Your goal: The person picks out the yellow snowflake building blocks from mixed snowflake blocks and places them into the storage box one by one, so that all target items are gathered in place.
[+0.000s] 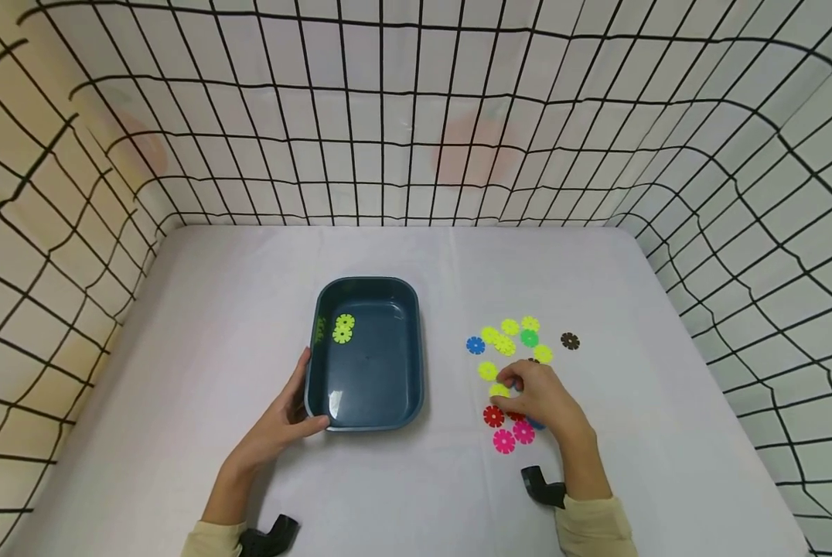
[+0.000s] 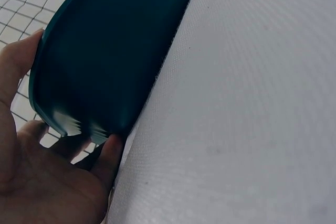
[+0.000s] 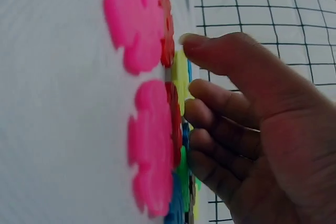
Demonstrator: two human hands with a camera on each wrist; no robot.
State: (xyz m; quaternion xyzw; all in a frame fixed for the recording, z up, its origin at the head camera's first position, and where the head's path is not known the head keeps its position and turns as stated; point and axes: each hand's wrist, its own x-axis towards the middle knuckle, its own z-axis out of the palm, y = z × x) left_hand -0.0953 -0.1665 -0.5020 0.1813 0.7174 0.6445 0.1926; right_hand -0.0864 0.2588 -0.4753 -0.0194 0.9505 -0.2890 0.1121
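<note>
My left hand [image 1: 273,433] grips the near left corner of a dark teal plastic tray [image 1: 367,387], thumb on the rim and fingers along the outer wall. In the left wrist view the fingers [image 2: 110,153] reach round the tray's outside. Two yellow notched discs [image 1: 342,333] lie in the tray. Over a loose cluster of discs on the right, my right hand [image 1: 537,394] is lowered, thumb and forefinger apart around a yellow disc [image 1: 499,391]. Red discs [image 1: 494,416] and pink discs [image 3: 152,148] lie just nearer than it. The palm hides part of the cluster.
Farther back lie several yellow discs [image 1: 509,327], a green disc [image 1: 530,338], a blue disc [image 1: 475,345] and a dark brown disc [image 1: 570,341]. White cloth [image 1: 249,278] covers the table. Black wire mesh [image 1: 402,124] rises at the back and both sides.
</note>
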